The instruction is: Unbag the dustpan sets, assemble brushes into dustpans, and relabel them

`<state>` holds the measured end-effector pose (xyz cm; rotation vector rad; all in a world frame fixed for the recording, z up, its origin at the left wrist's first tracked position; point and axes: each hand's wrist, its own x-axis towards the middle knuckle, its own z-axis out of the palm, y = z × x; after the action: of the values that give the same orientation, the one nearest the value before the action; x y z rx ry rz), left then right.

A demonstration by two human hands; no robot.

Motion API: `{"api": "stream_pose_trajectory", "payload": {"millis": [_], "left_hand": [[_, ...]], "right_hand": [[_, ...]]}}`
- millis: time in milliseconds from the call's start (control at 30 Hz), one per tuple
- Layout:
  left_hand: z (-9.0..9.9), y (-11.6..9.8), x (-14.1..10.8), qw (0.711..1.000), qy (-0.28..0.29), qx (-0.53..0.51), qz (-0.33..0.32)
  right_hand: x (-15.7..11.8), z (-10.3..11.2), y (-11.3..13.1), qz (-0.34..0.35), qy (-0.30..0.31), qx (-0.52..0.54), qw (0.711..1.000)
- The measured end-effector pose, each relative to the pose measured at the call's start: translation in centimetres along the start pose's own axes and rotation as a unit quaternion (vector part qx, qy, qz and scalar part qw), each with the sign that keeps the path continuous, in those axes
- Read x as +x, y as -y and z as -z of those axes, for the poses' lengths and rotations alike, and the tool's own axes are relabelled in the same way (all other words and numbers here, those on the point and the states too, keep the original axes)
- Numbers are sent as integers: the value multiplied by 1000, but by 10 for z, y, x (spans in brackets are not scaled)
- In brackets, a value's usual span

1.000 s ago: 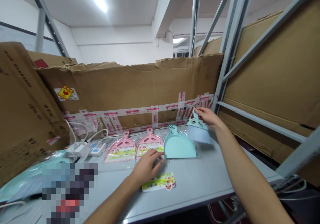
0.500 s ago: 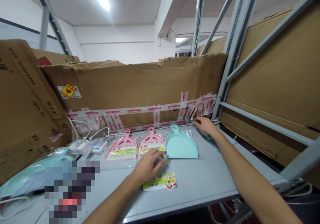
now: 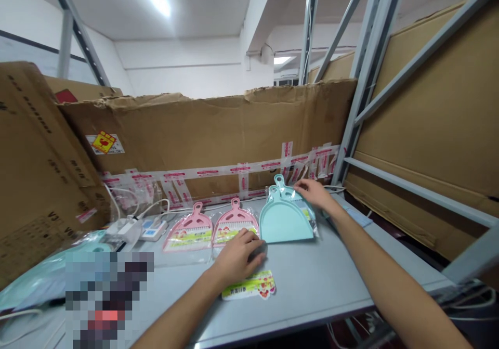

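A teal dustpan (image 3: 286, 221) lies on the grey table, and a second teal dustpan in clear wrap (image 3: 279, 180) shows behind it. My right hand (image 3: 312, 193) is at the wrapped one's upper right edge, its fingertips closed on it. Two wrapped pink dustpan sets (image 3: 197, 219) (image 3: 236, 216) with white-bristled brushes lie to the left. My left hand (image 3: 240, 254) hovers or rests near the teal pan's lower left corner, fingers bent and together; what they hold, if anything, is hidden. Just below it is a yellow-green printed card (image 3: 253, 285).
Wrapped teal items (image 3: 50, 271) lie at the left beside a power strip (image 3: 130, 228) with white cables. A taped cardboard box (image 3: 210, 136) stands behind the table. At the right are metal shelf posts and a light blue piece (image 3: 357, 216).
The wrapped teal dustpan now shows behind the front one, with my right hand on its edge. The front teal pan has shifted slightly. My left hand has moved slightly right.
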<state>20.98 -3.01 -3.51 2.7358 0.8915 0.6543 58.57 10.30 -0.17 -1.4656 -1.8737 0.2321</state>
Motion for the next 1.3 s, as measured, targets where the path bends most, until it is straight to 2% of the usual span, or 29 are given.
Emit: {"api": "stream_pose_trajectory", "payload": {"millis": [167,300,433,567,667,733,767,800,900,967,1067,1133,1167,1233,1300], "left_hand": [[-1,-3,1,1000,5,-7,3],[-2,-4,1,1000,6,-11,0],[-2,-5,1,1000,-2,-10,-1],[0,-9,2,999,-18,-36,18],[-1,-13,4,988,-57,-124,70],[-5,-14,6,962,-70,-229,129],[-7,-14,7,938,-73,-300,157],[-10,-13,8,904,-78,-381,180],[-15,-11,12,768,-103,-602,194],[-13,-8,13,696,-133,-679,194],[-5,0,12,629,-240,-696,249],[2,8,10,605,-307,-671,300],[5,13,8,602,-323,-659,316],[10,20,5,613,-330,-642,321],[14,25,2,644,-324,-622,305]], "right_hand": [[-8,26,11,91,-159,-65,981],[-16,45,17,106,-217,-87,967],[-24,72,10,99,-282,-99,949],[-25,87,6,85,-363,-40,927],[-20,73,19,30,-400,97,911],[-16,47,37,-20,-387,207,898],[-15,30,49,-40,-366,253,895],[-16,11,61,-58,-339,300,890],[-25,-45,96,-68,-245,391,885],[-36,-74,114,-51,-189,403,894],[-50,-96,128,-25,-114,402,908],[-55,-97,130,-18,-68,410,909],[-56,-94,130,-21,-53,422,905],[-54,-86,128,-36,-52,453,889],[-50,-78,124,-50,-73,476,875]]}}
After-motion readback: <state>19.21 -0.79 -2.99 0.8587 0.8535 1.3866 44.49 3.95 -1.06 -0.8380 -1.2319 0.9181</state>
